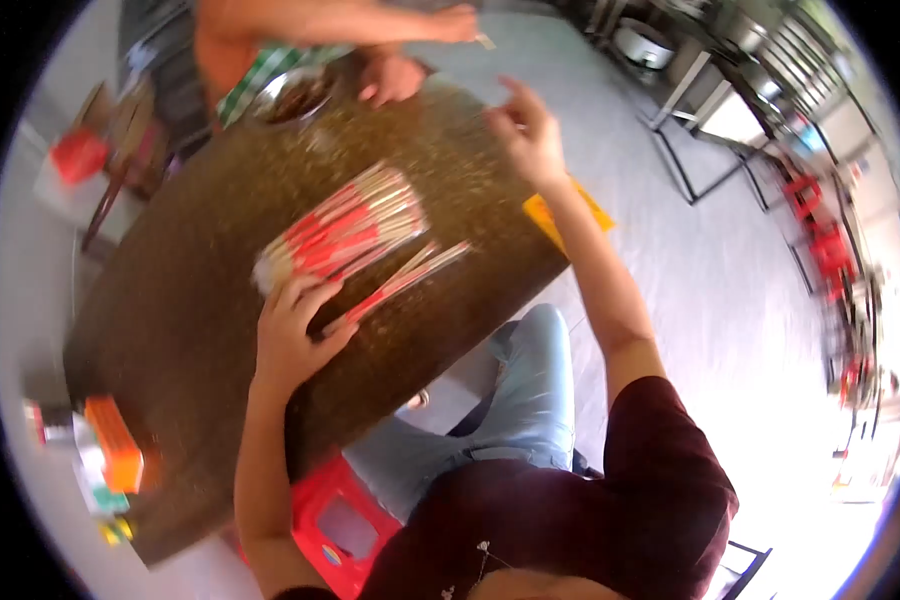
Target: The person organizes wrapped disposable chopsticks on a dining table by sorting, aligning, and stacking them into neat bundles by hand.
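Note:
My left hand (pixel 295 335) rests on the brown table with its fingers spread. Its fingertips touch the near end of a clear bundle of chopsticks in red-and-white paper sleeves (pixel 350 225). Close to the thumb lie a few loose paper-sleeved chopsticks (pixel 395 285), apart from the bundle. My right hand (pixel 528 135) is raised near the table's far right edge. Its index finger is stretched out and the thumb stands apart; I see nothing in it, though the hand is a little blurred.
Across the brown table (pixel 200 270) another person's hand (pixel 392 78) rests beside a metal bowl (pixel 295 95) with dark contents. That person's other hand holds something small. A yellow card (pixel 570 215) sits under my right forearm. Boxes (pixel 115 445) stand at left; a red stool (pixel 340 515) is below.

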`<state>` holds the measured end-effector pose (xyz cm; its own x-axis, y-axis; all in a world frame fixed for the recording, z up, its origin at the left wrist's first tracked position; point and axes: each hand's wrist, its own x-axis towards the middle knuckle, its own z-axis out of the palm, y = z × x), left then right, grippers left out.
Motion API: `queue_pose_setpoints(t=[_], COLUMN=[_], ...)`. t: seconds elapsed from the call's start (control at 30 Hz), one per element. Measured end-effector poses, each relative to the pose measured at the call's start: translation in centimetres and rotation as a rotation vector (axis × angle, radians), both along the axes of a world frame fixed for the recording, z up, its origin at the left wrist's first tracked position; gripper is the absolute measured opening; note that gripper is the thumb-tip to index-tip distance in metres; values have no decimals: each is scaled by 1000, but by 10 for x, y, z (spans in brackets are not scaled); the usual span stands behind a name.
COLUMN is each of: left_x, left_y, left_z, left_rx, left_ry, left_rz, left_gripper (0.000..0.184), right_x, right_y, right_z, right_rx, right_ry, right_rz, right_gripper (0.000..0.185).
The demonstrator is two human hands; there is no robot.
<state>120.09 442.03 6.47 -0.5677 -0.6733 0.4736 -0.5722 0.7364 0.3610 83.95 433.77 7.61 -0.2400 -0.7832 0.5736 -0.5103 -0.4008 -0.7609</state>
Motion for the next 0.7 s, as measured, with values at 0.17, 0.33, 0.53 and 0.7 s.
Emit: queue_pose_setpoints(t=[0.17,0.33,0.53,0.7], left_x=[1,0,-2,-4], left_y=[3,1,3,7], left_z=[-6,-8,-12,-11], left_rx=[75,62,22,44], left_ry=[-33,-21,-28,21], left_rz=[53,53,42,-7], left_gripper=[42,42,39,31], right_x=[-290,-435,-442,-455], right_y=[112,298,386,369], right_z=[2,39,73,60], right_rx=[-470,-584,-462,-434], right_ry=[-584,-581,-409,-466], right_rz=[-669,-1342,-1878,-1798], right_gripper=[21,38,46,50])
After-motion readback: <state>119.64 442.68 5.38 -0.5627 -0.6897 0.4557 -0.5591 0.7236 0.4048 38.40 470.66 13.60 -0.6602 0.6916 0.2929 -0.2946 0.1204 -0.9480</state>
